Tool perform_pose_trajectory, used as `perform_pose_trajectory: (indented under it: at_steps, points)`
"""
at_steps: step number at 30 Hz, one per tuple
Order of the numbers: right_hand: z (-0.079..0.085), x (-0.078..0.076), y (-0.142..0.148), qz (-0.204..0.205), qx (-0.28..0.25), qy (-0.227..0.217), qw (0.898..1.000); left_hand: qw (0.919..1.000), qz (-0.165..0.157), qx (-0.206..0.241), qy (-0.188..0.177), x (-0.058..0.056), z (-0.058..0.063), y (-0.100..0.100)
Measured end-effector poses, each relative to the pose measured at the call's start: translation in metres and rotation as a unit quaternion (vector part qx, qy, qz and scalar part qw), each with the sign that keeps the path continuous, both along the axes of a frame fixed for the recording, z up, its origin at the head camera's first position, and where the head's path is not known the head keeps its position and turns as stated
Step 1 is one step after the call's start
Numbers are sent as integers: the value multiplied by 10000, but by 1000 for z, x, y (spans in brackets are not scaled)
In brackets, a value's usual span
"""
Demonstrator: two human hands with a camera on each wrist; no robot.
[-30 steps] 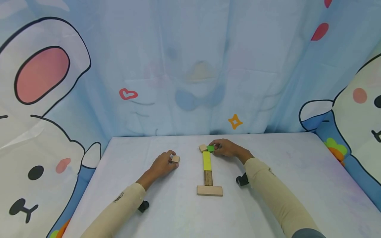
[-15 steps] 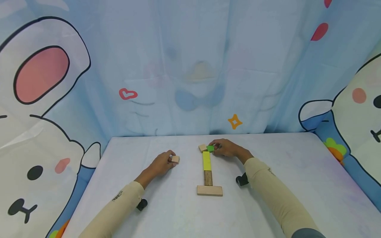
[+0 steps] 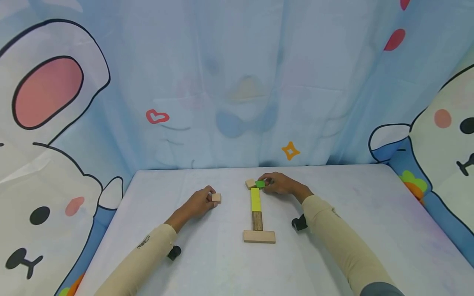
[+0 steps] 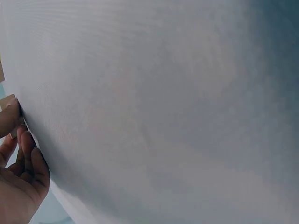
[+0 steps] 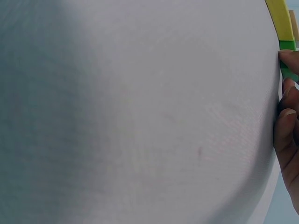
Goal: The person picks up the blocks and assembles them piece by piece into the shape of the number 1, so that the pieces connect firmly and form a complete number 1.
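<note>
My left hand pinches a small plain wooden block left of a row of blocks; in the left wrist view that block shows between thumb and fingers. At the far end of the row, my right hand pinches a green block, its thumb on it in the right wrist view. The green block lies beside another plain wooden block, at the top of a yellow block. Below the yellow one come a dark brown block and a wide plain wooden block lying crosswise.
A white-covered table bears everything. Behind it hangs a blue curtain printed with cartoon animals. A small black device sits under the right wrist, and another black device under the left.
The view has shifted slightly. Both hands hold the same blocks in almost the same places, and the row looks unchanged.
</note>
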State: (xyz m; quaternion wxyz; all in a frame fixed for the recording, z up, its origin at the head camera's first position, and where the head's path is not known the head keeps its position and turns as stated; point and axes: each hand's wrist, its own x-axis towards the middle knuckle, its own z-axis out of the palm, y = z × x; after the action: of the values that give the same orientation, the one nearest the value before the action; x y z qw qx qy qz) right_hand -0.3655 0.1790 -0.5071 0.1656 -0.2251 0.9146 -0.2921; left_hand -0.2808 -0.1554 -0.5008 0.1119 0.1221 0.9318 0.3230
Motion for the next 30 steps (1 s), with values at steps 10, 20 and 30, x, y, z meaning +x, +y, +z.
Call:
perform_pose_trajectory:
  at_steps: [10, 20, 30]
  points:
    - [-1, 1, 2, -11, -12, 11, 10000, 9999, 23, 124, -33, -2, -2, -2]
    - [2, 2, 0, 31, -9, 38, 10000, 9992, -126, 354, -96, -1, 0, -7]
    - [1, 1, 0, -5, -60, -11, 10000, 9987, -161, 478, -38, -3, -2, -9]
